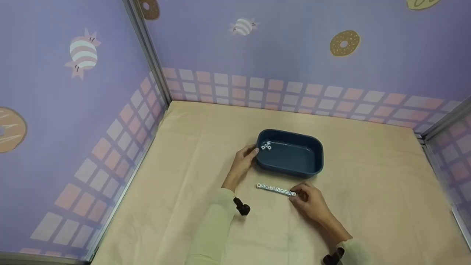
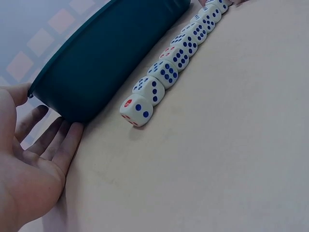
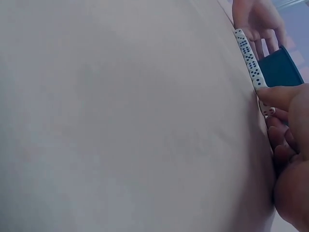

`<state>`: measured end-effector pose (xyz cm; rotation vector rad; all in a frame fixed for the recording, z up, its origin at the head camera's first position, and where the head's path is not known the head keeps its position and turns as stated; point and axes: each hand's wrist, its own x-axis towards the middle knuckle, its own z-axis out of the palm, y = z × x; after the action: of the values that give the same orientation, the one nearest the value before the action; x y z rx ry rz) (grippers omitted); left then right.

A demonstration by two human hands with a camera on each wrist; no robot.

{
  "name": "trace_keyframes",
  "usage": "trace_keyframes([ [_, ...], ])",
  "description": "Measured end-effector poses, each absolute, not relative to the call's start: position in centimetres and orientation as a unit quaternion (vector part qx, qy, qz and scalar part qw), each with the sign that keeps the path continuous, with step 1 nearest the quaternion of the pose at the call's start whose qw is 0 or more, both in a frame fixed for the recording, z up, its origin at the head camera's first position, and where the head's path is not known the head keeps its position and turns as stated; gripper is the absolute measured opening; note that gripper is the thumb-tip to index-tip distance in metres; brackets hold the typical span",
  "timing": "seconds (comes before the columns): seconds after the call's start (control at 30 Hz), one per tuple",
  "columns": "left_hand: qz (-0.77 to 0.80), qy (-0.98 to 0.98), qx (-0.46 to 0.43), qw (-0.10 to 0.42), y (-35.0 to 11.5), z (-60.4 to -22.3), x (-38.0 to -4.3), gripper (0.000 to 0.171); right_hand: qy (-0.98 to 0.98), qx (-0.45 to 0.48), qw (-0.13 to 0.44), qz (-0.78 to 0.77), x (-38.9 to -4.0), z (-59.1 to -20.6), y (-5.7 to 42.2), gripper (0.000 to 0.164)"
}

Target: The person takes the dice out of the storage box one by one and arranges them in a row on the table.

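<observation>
A straight row of white dice (image 1: 274, 189) with blue and red dots lies on the cloth, each die touching its neighbour. At the row's right end, my right hand (image 1: 312, 201) pinches the last dice between thumb and fingers; the thumb (image 3: 280, 96) covers part of one. My left hand (image 1: 241, 162) holds the left end of a dark blue tray (image 1: 290, 156), its thumb at the rim and its other fingers (image 2: 70, 142) against the outer wall low down. Inside the tray's left corner sit several loose dice (image 1: 269, 148).
A beige cloth (image 1: 206, 147) covers the table. Purple panels (image 1: 287, 55) with sweets and pink and white squares stand at the back and both sides, joined by metal posts (image 1: 147, 48). Dark wrist mounts (image 1: 241, 207) are on both wrists.
</observation>
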<state>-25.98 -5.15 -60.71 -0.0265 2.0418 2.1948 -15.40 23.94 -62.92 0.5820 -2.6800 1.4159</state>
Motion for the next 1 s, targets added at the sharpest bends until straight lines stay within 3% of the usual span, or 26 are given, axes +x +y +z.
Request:
trace_keyframes([
  [1.0, 0.735, 0.674, -0.004, 0.070, -5.16, -60.57, -26.02, 0.049, -0.871, 0.155, 0.034, 0.464, -15.33, -62.99, 23.34, 0.018],
])
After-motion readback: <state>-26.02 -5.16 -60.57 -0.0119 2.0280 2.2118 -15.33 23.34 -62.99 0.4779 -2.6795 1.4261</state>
